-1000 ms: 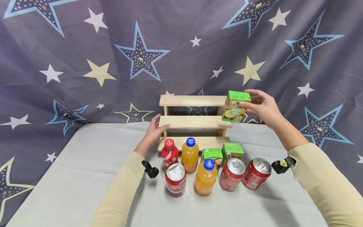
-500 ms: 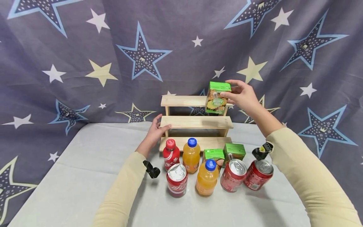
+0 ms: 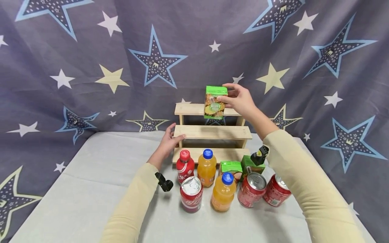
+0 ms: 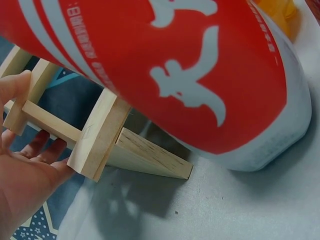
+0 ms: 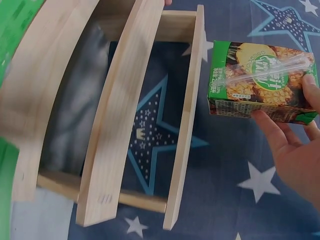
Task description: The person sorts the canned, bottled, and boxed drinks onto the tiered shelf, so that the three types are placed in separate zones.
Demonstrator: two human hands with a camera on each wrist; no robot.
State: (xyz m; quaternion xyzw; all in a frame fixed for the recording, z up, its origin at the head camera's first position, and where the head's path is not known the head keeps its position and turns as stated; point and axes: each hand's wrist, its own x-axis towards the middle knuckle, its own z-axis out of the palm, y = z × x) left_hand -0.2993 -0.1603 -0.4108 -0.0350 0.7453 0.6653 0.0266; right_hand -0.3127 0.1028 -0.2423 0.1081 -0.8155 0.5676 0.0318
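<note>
My right hand (image 3: 240,99) pinches a green pineapple juice box (image 3: 215,103) near its top, thumb on the front and fingers at the side. In the head view the juice box is upright and overlaps the top step of a three-step wooden shelf (image 3: 212,132). The right wrist view shows a wrapped straw (image 5: 270,70) across the box's front and a gap between box and top step. My left hand (image 3: 166,143) grips the shelf's left end at the middle step, thumb on top. From the left wrist, its fingers (image 4: 42,147) reach around the side frame.
Before the shelf stand a red bottle (image 3: 185,167), orange juice bottles (image 3: 207,168), red cans (image 3: 191,195) and more green juice boxes (image 3: 231,167). My right sleeve (image 3: 304,182) partly covers the rightmost can (image 3: 276,192). A star-patterned curtain (image 3: 188,20) hangs behind the white-covered table (image 3: 76,202).
My right hand has carried the juice box leftward and slightly up, from the shelf's right end to near the middle of the top step. My left hand keeps its grip on the shelf.
</note>
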